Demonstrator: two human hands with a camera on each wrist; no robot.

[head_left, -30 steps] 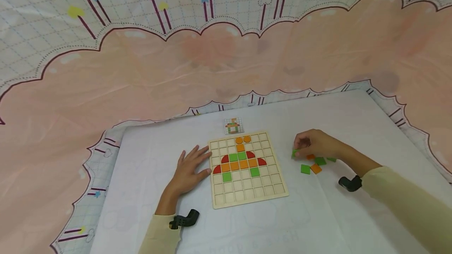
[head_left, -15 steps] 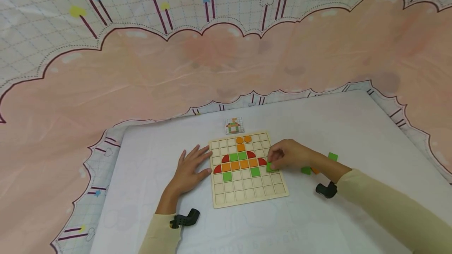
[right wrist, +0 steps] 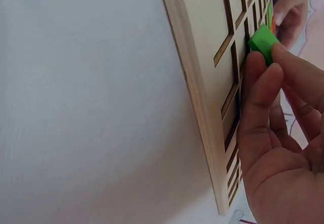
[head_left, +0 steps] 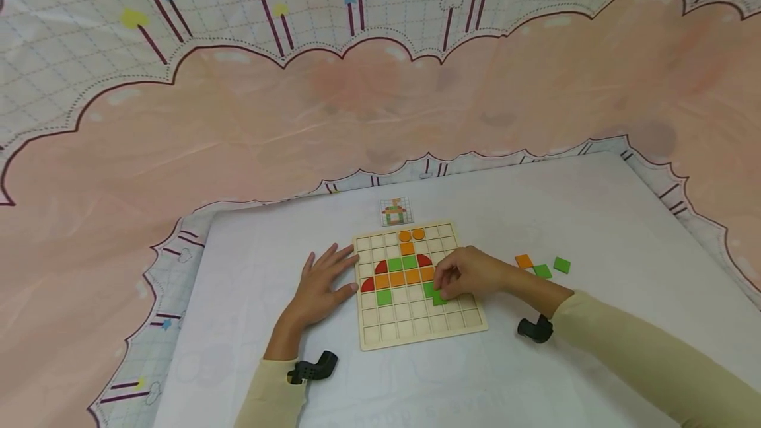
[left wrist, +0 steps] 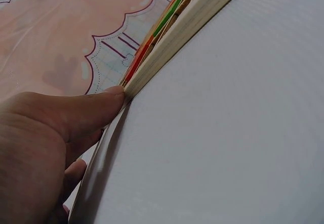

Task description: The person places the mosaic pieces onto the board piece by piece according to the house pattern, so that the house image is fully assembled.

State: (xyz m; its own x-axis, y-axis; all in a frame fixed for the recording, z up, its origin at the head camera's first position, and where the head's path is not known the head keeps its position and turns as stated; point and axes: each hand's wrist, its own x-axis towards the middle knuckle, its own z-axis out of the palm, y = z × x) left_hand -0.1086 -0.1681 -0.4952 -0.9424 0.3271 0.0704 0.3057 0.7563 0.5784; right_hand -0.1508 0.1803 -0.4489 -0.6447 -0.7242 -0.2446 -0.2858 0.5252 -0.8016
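A wooden grid board (head_left: 386, 335) lies on the white table, with orange, green and red tiles set in its squares. My right hand (head_left: 472, 273) is over the board's right half and pinches a green square tile (right wrist: 264, 43) between thumb and fingers. In the head view that tile overlaps the lower edge of a green tile (head_left: 428, 289) in the grid. My left hand (head_left: 323, 286) rests beside the board's left edge, fingers spread. In the left wrist view its thumb (left wrist: 96, 112) touches the board's side.
Right of the board lie loose tiles: an orange square (head_left: 524, 261) and green squares (head_left: 561, 265), partly behind the right forearm. A small pattern card (head_left: 396, 211) lies just beyond the board's far edge. A printed cloth (head_left: 380, 104) hangs behind the table.
My right hand has picked up a green tile from the loose ones and carried it left over the board. The left hand has stayed at the board's left edge.
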